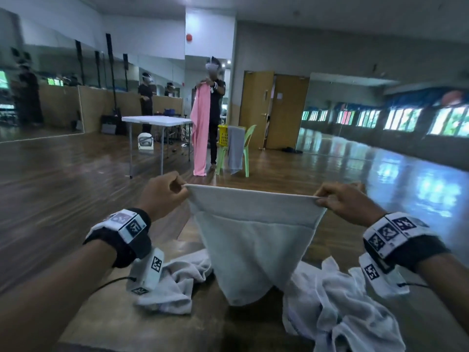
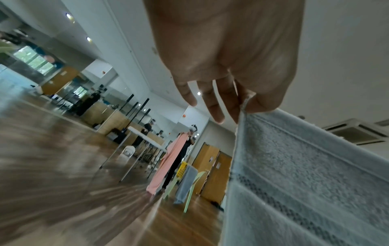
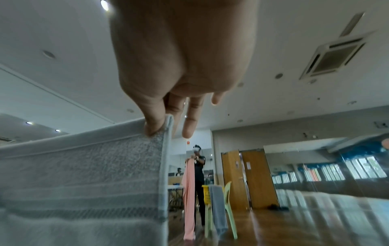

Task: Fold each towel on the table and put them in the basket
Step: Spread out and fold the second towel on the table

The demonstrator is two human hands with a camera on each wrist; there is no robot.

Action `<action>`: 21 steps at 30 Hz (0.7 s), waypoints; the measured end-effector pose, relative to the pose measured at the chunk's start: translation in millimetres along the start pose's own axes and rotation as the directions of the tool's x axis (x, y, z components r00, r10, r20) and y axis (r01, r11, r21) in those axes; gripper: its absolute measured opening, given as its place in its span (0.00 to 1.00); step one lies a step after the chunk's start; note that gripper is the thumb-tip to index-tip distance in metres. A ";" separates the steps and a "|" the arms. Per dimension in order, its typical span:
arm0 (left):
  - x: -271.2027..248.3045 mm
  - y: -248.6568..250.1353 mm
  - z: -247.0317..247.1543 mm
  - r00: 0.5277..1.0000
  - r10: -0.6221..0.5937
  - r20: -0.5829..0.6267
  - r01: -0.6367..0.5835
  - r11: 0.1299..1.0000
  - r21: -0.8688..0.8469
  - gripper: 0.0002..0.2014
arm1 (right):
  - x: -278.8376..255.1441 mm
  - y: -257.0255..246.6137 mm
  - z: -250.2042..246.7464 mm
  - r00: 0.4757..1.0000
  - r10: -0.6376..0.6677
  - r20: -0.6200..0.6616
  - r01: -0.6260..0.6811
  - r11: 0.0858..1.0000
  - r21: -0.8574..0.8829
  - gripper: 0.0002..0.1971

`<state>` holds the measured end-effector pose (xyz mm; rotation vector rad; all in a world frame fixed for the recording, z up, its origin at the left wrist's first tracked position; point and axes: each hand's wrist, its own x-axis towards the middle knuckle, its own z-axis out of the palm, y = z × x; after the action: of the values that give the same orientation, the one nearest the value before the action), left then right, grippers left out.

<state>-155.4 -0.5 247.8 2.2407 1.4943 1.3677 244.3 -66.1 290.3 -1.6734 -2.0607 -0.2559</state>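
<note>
We hold the grey towel point(image 1: 253, 240) up above the table point(image 1: 152, 326), left hand point(image 1: 162, 196) and right hand point(image 1: 347, 201) each pinching a top corner. Not folded yet; crumpled towels point(image 1: 337, 301) wait below. Our basket isn't in view.

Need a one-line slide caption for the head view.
Left hand and right hand pinch the top corners of a pale grey towel above crumpled towels on the table.

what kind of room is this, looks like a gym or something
Probably a dance studio or hall lent to a towel-folding recording: a wide polished wood floor, a mirrored wall, and another headset wearer holding a pink towel beside a folding table.
</note>
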 end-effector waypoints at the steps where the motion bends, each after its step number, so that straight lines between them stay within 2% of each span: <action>1: 12.9 7.7 -12.8 1.000 0.031 -0.001 -0.031 0.999 0.010 0.08 | 9.5 -1.9 -17.0 1.000 -0.013 -0.015 0.013 1.000 0.003 0.03; 4: 43.2 31.2 -49.1 0.995 0.100 0.012 -0.101 0.992 0.079 0.08 | 27.5 -10.7 -65.1 0.994 -0.055 -0.091 0.051 0.998 -0.043 0.04; 7: 60.2 58.8 -78.3 0.982 0.185 -0.034 -0.179 0.976 0.128 0.07 | 35.9 -18.8 -102.9 0.980 -0.076 -0.181 0.054 0.991 -0.127 0.04; 11: 78.1 85.7 -109.1 0.965 0.226 -0.130 -0.211 0.970 0.121 0.06 | 42.4 -27.4 -142.0 0.963 -0.086 -0.255 0.069 0.995 -0.073 0.08; 13: 85.3 99.2 -124.3 0.953 0.262 -0.149 -0.242 0.960 0.139 0.05 | 43.1 -34.9 -160.2 0.950 -0.085 -0.299 0.062 0.994 -0.085 0.05; 17: 92.6 128.0 -153.7 0.947 0.274 -0.167 -0.252 0.957 0.142 0.04 | 45.6 -50.1 -194.3 0.920 -0.131 -0.370 0.090 0.988 -0.127 0.04; 21: 101.6 148.2 -176.6 0.940 0.275 -0.201 -0.253 0.959 0.129 0.03 | 56.8 -57.9 -225.6 0.912 -0.127 -0.391 0.104 0.991 -0.079 0.07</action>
<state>-173.3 -58.5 492.3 2.4999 1.3894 1.6992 234.5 -126.7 522.0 -1.3921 -1.8574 -0.6432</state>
